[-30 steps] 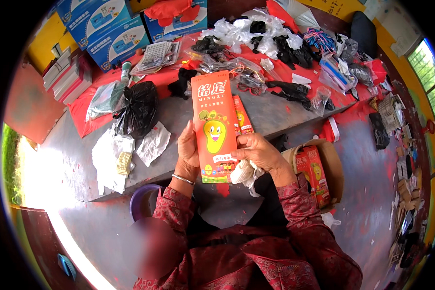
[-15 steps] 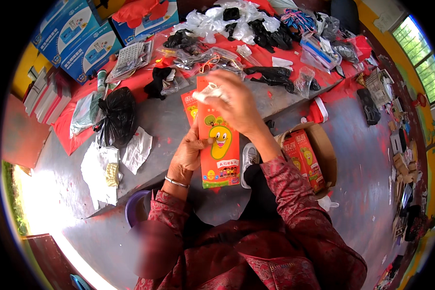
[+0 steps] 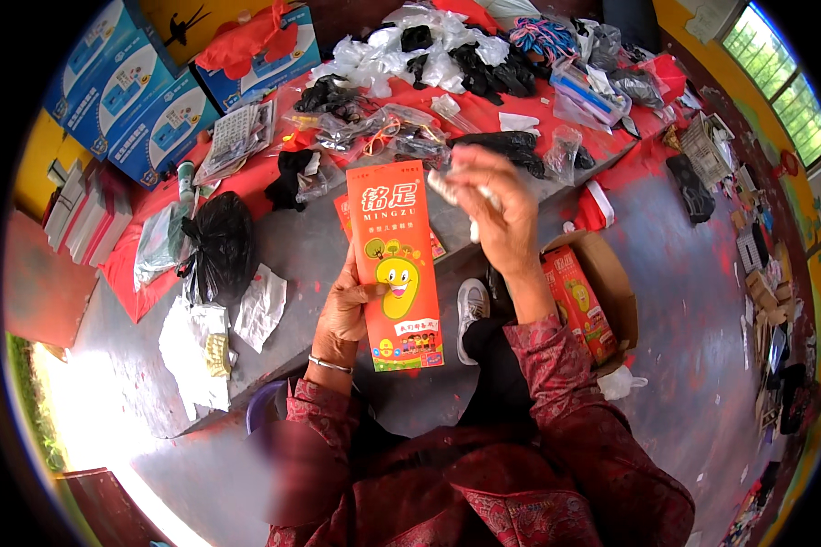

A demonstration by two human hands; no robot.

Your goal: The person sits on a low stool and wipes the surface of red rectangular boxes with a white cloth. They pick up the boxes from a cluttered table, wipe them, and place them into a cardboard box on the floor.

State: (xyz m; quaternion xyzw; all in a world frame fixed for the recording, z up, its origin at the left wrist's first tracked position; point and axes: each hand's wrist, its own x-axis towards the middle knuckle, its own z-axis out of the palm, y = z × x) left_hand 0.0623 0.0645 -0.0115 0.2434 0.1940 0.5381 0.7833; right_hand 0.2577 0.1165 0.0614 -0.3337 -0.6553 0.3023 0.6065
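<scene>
My left hand [image 3: 342, 305] grips the left edge of a tall, flat orange packet [image 3: 390, 292], thumb on its front. The packet stands upright before me and shows a yellow smiling foot-shaped cartoon. Part of a second orange packet [image 3: 437, 247] shows behind it, mostly hidden. To the packet's upper right is my raised right hand [image 3: 502, 210], fingers bent around a crumpled white scrap [image 3: 442, 188]. Motion blur hides whether that scrap is cloth or paper. The right hand is apart from the packet.
An open cardboard box [image 3: 613, 278] on the floor at right holds more orange packets [image 3: 582, 305]. Across the low grey platform [image 3: 287, 232] lie a black plastic bag [image 3: 221, 246], white paper [image 3: 263, 305] and a red cloth with many plastic bags [image 3: 420, 55]. Blue boxes [image 3: 146, 100] stand far left.
My right hand has moved off the packet's top to the right, keeping the white scrap. The packet's upper front is now uncovered. My left hand still grips it, slightly further left and lower.
</scene>
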